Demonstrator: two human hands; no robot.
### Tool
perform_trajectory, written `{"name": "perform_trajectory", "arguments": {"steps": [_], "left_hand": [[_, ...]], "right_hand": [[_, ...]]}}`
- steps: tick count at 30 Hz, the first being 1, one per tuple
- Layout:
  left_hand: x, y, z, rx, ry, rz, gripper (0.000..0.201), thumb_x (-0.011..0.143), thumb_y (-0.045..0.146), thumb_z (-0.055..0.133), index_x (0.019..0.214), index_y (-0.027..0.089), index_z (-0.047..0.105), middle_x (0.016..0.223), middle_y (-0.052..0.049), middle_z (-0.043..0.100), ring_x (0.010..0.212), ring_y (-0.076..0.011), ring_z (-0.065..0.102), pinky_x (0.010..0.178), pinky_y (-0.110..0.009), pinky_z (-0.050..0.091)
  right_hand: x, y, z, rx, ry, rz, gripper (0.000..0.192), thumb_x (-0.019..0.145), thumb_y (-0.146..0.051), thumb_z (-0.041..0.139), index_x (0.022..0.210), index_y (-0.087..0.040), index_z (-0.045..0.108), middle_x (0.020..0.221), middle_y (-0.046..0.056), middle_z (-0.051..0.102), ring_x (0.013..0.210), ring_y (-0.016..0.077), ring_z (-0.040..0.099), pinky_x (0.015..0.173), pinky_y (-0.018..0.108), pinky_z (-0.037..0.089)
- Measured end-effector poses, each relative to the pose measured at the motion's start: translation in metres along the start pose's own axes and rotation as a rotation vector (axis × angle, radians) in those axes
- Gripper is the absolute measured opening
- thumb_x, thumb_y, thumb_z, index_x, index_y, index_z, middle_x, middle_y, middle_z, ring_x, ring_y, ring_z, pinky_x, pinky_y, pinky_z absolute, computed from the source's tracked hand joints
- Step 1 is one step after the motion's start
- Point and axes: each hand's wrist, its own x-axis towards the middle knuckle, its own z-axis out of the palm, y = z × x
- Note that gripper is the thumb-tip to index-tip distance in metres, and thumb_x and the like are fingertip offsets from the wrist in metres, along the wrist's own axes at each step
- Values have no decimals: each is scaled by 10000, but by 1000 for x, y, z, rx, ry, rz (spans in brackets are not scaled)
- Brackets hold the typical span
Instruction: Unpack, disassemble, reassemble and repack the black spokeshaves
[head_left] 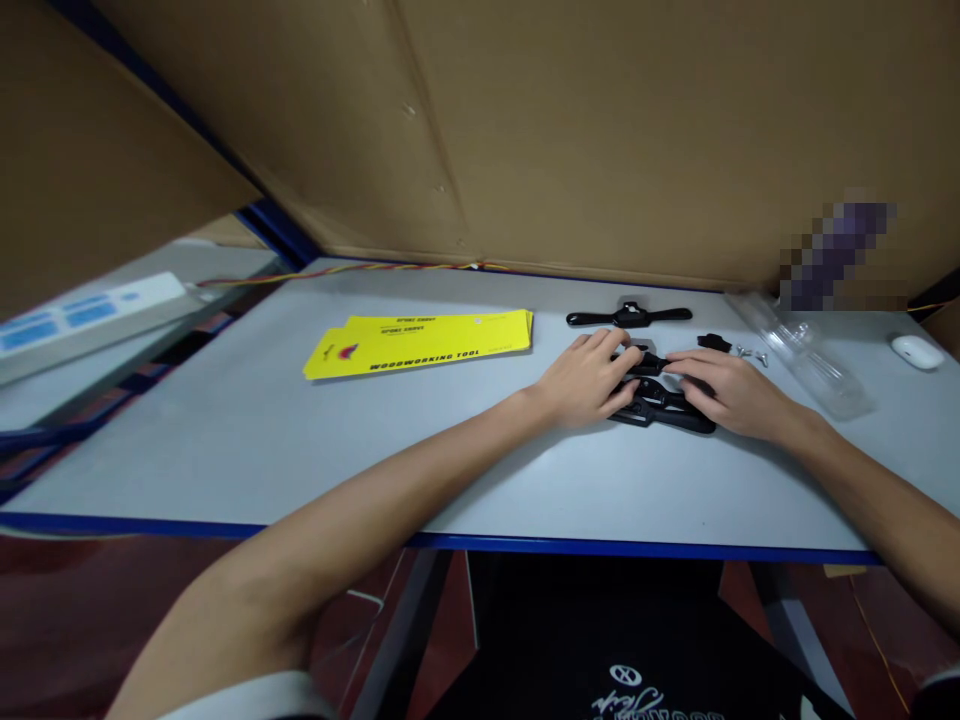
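Both my hands rest on a black spokeshave (654, 392) lying on the grey table (300, 450). My left hand (586, 378) grips its left end, fingers curled over the body. My right hand (731, 392) holds the right end, fingertips meeting the left hand's near the middle. A second black part (664, 416) lies just under them toward me. Another black spokeshave (628, 317) lies alone a little farther back.
Yellow "woodworking tool" cardboard sleeves (420, 342) lie to the left. Small screws and a black piece (731, 347) sit right of the hands, beside clear plastic packaging (806, 355). A white mouse (917, 351) is far right. Cardboard walls (600, 140) enclose the back. A white power strip (82, 318) lies at left.
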Motion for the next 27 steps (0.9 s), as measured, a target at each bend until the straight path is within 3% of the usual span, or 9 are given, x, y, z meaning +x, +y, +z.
{"name": "perform_trajectory", "arguments": {"steps": [5, 9, 12, 16, 18, 21, 27], "left_hand": [[0, -1, -1, -45, 7, -39, 441, 1078, 474, 376, 1276, 179, 638, 1298, -175, 641, 1139, -337, 607, 1048, -531, 532], [5, 0, -5, -157, 55, -168, 430, 978, 472, 579, 1278, 176, 667, 1273, -159, 649, 1154, -330, 625, 1007, -485, 554], [14, 5, -10, -121, 65, -239, 364, 952, 421, 634, 1205, 174, 721, 1231, -160, 687, 1175, -345, 651, 1007, -478, 548], [28, 14, -20, -13, -113, -293, 376, 1051, 424, 530, 1128, 146, 772, 1140, -170, 761, 1074, -341, 732, 899, -434, 556], [36, 17, -26, 35, -220, -301, 443, 1088, 451, 482, 1165, 141, 788, 1113, -173, 791, 1029, -344, 764, 841, -414, 551], [47, 22, -35, 120, -301, -293, 496, 1123, 437, 421, 1195, 150, 819, 1083, -186, 814, 1049, -369, 789, 836, -414, 548], [55, 27, -35, 182, -319, -298, 514, 1142, 314, 372, 1187, 117, 845, 1142, -235, 812, 1132, -388, 791, 869, -417, 551]], "right_hand": [[2, -3, -2, 32, 32, 1, 397, 1089, -303, 445, 1224, -251, 814, 1254, 106, 819, 1171, 303, 773, 1062, 538, 622], [2, -1, 2, 29, 58, -46, 361, 1076, -281, 483, 1153, -222, 830, 1220, 134, 822, 1143, 314, 781, 1027, 534, 637], [2, 1, 8, 39, 151, -69, 324, 1061, -250, 508, 1079, -218, 830, 1231, 131, 827, 1106, 302, 798, 996, 510, 651], [2, -4, 11, 62, 358, -16, 157, 985, -304, 679, 1028, -229, 810, 1159, 105, 845, 998, 290, 815, 919, 458, 663], [1, -8, 11, 85, 394, -7, 169, 941, -338, 723, 1042, -226, 799, 1070, 98, 845, 941, 298, 808, 865, 454, 658], [1, -11, 10, 124, 336, -16, 254, 961, -343, 670, 1138, -202, 786, 1109, 123, 835, 986, 319, 797, 878, 478, 641], [3, -11, 14, 82, 146, 17, 301, 1027, -264, 553, 1201, -186, 786, 1187, 151, 810, 1074, 333, 766, 972, 527, 608]]}}
